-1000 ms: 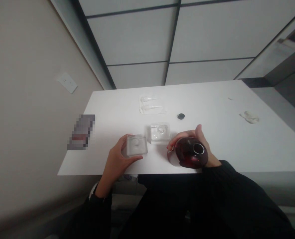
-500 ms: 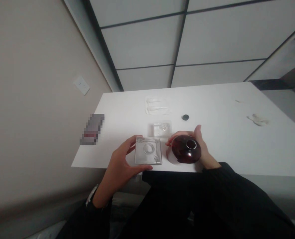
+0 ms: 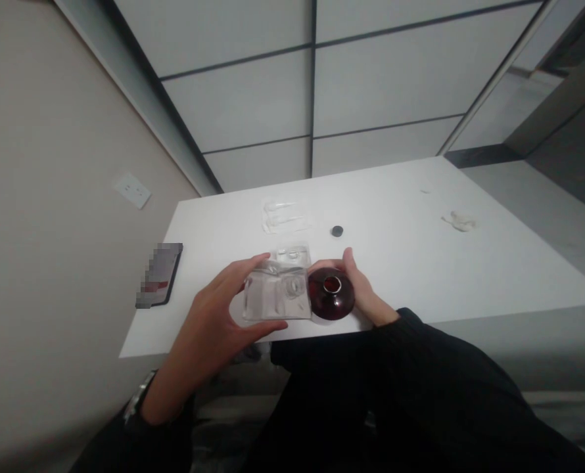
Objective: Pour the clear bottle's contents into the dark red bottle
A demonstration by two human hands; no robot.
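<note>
Head view: the left hand (image 3: 208,325) is spread wide around a clear square plastic case (image 3: 275,297), with the fingers (image 3: 246,267) reaching its far edge and the thumb (image 3: 267,330) along its near edge. The right hand (image 3: 359,289) curls around a squat dark red glass bottle (image 3: 330,299), its thumb (image 3: 349,259) upright against the far side and the silver-rimmed mouth (image 3: 331,284) facing up. Case and bottle sit just beside each other. Behind them lies a second clear square case (image 3: 292,253) on the white table (image 3: 411,269), then a clear blister tray (image 3: 282,215) and a black round cap (image 3: 337,230). Farther right lies a crumpled white scrap (image 3: 459,222).
</note>
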